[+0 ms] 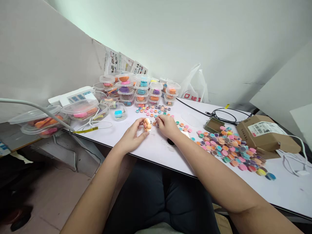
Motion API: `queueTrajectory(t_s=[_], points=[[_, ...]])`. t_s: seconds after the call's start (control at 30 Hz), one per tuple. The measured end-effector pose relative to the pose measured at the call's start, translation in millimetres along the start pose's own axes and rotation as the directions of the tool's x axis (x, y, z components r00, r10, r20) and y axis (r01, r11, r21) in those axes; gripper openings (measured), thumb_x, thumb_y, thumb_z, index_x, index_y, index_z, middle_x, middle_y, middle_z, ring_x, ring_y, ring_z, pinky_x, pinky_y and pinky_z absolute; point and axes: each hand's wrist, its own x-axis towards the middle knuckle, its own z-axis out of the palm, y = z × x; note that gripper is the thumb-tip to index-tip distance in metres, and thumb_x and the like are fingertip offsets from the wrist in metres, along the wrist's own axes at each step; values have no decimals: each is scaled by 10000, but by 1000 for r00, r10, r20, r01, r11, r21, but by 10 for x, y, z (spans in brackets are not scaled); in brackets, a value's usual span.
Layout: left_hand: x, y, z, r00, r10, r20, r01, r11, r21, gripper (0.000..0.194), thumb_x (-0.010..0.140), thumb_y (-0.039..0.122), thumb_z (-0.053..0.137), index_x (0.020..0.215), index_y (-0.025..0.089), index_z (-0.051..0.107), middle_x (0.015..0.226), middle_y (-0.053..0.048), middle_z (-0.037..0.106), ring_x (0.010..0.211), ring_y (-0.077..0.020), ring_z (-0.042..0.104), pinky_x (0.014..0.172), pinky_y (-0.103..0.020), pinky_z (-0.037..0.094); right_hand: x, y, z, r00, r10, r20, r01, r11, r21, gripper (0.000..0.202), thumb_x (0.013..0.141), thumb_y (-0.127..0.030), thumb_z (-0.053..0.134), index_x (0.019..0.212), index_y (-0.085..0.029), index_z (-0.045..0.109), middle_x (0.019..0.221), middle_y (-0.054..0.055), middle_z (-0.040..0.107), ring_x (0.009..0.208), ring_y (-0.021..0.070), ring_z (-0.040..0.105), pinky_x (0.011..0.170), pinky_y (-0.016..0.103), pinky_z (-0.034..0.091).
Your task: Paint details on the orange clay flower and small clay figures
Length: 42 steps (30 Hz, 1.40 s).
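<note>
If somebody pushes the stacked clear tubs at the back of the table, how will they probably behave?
The tubs may slide apart or topple, as they stand several high. They are probably fairly light and slightly flexible, because their walls look like thin plastic.

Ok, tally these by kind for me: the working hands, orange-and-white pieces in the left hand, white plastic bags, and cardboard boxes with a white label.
Left hand and right hand: 2
Orange-and-white piece: 1
White plastic bag: 1
Labelled cardboard box: 1
Total: 5
</note>
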Motion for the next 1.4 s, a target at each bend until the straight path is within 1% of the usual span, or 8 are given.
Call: queueTrajectory(t_s=[0.1, 0.2, 0.37, 0.57, 0.9, 1.03, 1.17, 1.4], points=[[-2, -28, 9, 1000, -11, 7, 11, 999, -46, 564, 931, 382, 652, 1429, 240, 431, 1505, -113, 517, 1385, -246, 532, 1200, -447, 416, -16, -77, -65, 985, 68, -160, -40, 984, 173, 316, 993, -332, 493, 739, -201, 626, 727, 41, 704, 693, 170, 617, 700, 299, 446], [-4, -15, 8, 1000, -22, 14, 23, 999, -38, 577, 934, 387, 647, 1440, 237, 416, 1517, -121, 509, 1387, -245, 537, 1201, -449, 421, -40, -227, -160, 915, 223, -335, -33, 871, 491, 396, 975, -528, 526, 794, -198, 649, 700, 33, 682, 605, 148, 595, 608, 284, 473], [-18, 80, 17, 999, 41, 0, -40, 979, 199, 567, 946, 364, 621, 1453, 228, 406, 1499, -130, 535, 1380, -273, 541, 1180, -493, 433, -62, -419, -209, 948, 305, -96, -109, 591, 800, 469, 833, -659, 673, 800, -192, 667, 660, 2, 652, 502, 98, 542, 496, 244, 463], [-31, 107, 56, 994, 110, -6, -100, 924, 368, 542, 968, 321, 592, 1458, 197, 396, 1465, -151, 553, 1343, -276, 564, 1132, -465, 473, -52, -389, -173, 932, 363, -23, -198, 559, 805, 500, 787, -665, 724, 733, -171, 662, 614, -8, 629, 482, 81, 546, 458, 218, 458], [-31, 79, 46, 991, 134, 11, -129, 929, 348, 552, 982, 345, 581, 1479, 226, 372, 1476, -134, 539, 1351, -261, 557, 1138, -451, 468, -34, -287, -130, 921, 387, -49, -228, 637, 736, 490, 839, -649, 685, 731, -171, 662, 644, 8, 662, 485, 83, 550, 466, 223, 460], [-43, 83, 42, 993, 119, 12, -116, 934, 337, 553, 982, 350, 582, 1478, 225, 372, 1486, -134, 534, 1363, -260, 547, 1148, -451, 459, -26, -307, -153, 899, 438, -30, -264, 594, 760, 449, 856, -596, 694, 725, -168, 657, 634, 2, 652, 462, 76, 531, 452, 221, 451], [-46, 91, 45, 992, 128, 17, -126, 936, 328, 552, 985, 350, 577, 1481, 229, 366, 1480, -129, 536, 1359, -253, 549, 1152, -446, 454, -35, -371, -148, 913, 409, -15, -236, 555, 798, 448, 859, -602, 686, 737, -172, 656, 629, -6, 638, 477, 77, 539, 463, 215, 461], [-31, 90, 51, 992, 124, 10, -120, 929, 351, 548, 985, 357, 573, 1480, 226, 376, 1478, -136, 539, 1360, -265, 550, 1148, -458, 457, -26, -278, -126, 898, 437, -42, -277, 638, 718, 440, 875, -581, 670, 731, -165, 654, 644, 4, 657, 467, 78, 532, 454, 220, 443]])
